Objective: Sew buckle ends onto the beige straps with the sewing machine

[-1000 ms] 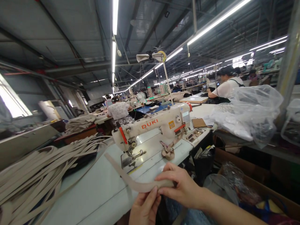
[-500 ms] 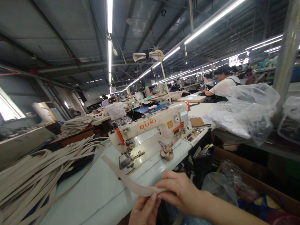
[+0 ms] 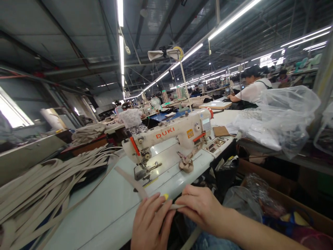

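A pale beige strap (image 3: 131, 178) runs from the sewing table beside the machine's needle area toward me. My left hand (image 3: 153, 222) is closed over it with the back of the hand up, hiding part of the strap. A small yellow patch shows at one of its fingertips. My right hand (image 3: 204, 208) pinches the strap just to the right, and a short piece shows between the two hands. Beyond them stands a white sewing machine (image 3: 166, 135) marked DUKI. A bundled beige strip (image 3: 186, 164) lies on the machine bed.
Many long beige straps (image 3: 52, 184) are heaped on the left of the table (image 3: 104, 222). Small metal parts sit in a tray (image 3: 217, 145) right of the machine. Clear plastic bags (image 3: 283, 121) and a carton (image 3: 307, 201) of scraps are at the right. Other people work farther back.
My left hand has turned over and now covers the strap from above; before, its thumb pinched it from below. My right hand keeps its pinch. The view has shifted slightly.
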